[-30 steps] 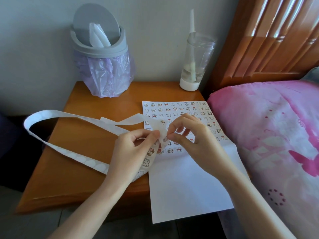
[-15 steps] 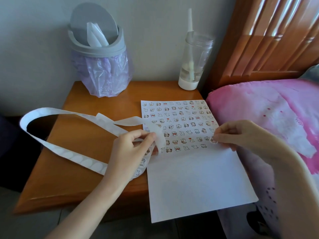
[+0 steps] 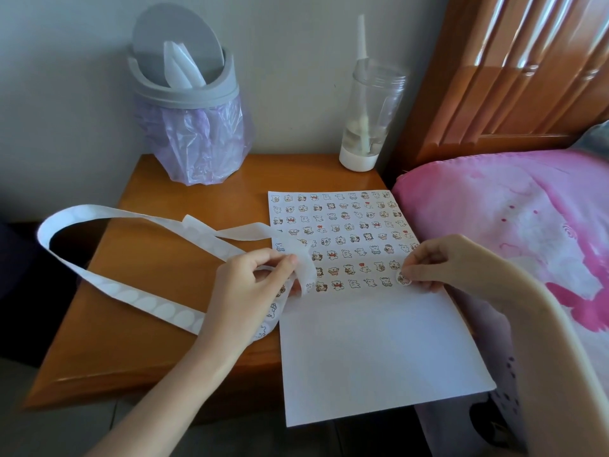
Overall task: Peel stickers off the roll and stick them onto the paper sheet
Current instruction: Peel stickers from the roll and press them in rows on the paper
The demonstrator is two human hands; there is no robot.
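Observation:
A white paper sheet (image 3: 372,351) lies on the wooden nightstand (image 3: 145,282), its far half covered with rows of small cartoon stickers. My left hand (image 3: 244,291) pinches the white sticker strip (image 3: 131,296), which loops out to the left over the table edge. My right hand (image 3: 441,262) holds a round sticker (image 3: 403,279) with its fingertips at the right end of the lowest sticker row, touching the sheet. The sheet's near edge overhangs the nightstand.
A grey swing-lid bin (image 3: 184,100) with a purple bag stands at the back left. A clear jar (image 3: 372,120) with a white base stands at the back right. A pink bedcover (image 3: 514,232) and wooden headboard (image 3: 514,74) border the right side.
My right hand peeled a sticker from the strip by my left hand, carried it right, and now lowers it onto the sheet's lowest row. My left hand stays on the strip.

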